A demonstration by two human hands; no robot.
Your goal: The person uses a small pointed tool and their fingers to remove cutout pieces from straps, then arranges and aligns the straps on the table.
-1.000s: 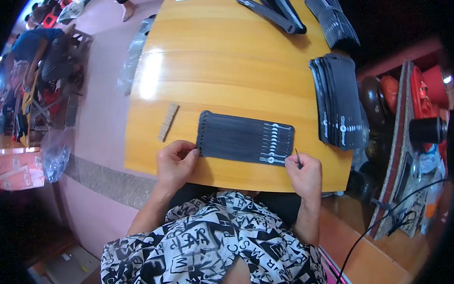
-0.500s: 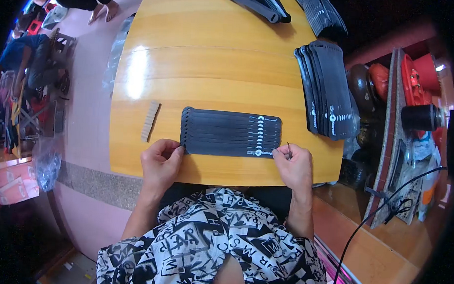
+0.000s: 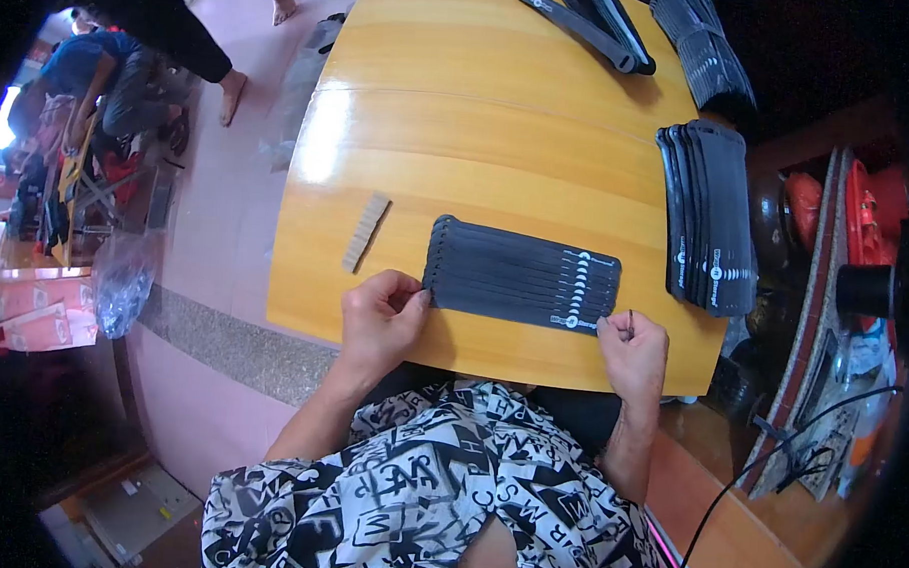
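A fanned row of black storage straps (image 3: 520, 271) lies on the wooden table in front of me, overlapped so that white print shows near the right end and holes line the left end. My left hand (image 3: 383, 319) is closed, thumb and fingers pinching the near left corner of the row. At the near right corner, my right hand (image 3: 634, 352) has its fingertips pinched on the edge of the nearest strap. A thin dark bit shows above its curled fingers, too small to name. Left of the row lies a small ridged brown cardboard strip (image 3: 366, 233).
Stacked black straps (image 3: 712, 218) lie at the table's right edge, with a banded bundle (image 3: 705, 52) behind. Looser straps (image 3: 594, 28) lie at the far side. A shelf (image 3: 808, 326) with red containers stands right. Other people, one seated (image 3: 131, 82), are at upper left.
The camera view has turned, so the table appears shifted right and tilted. Both hands stay at the strap row's near corners. A person's legs at upper left have moved into a wider stride.
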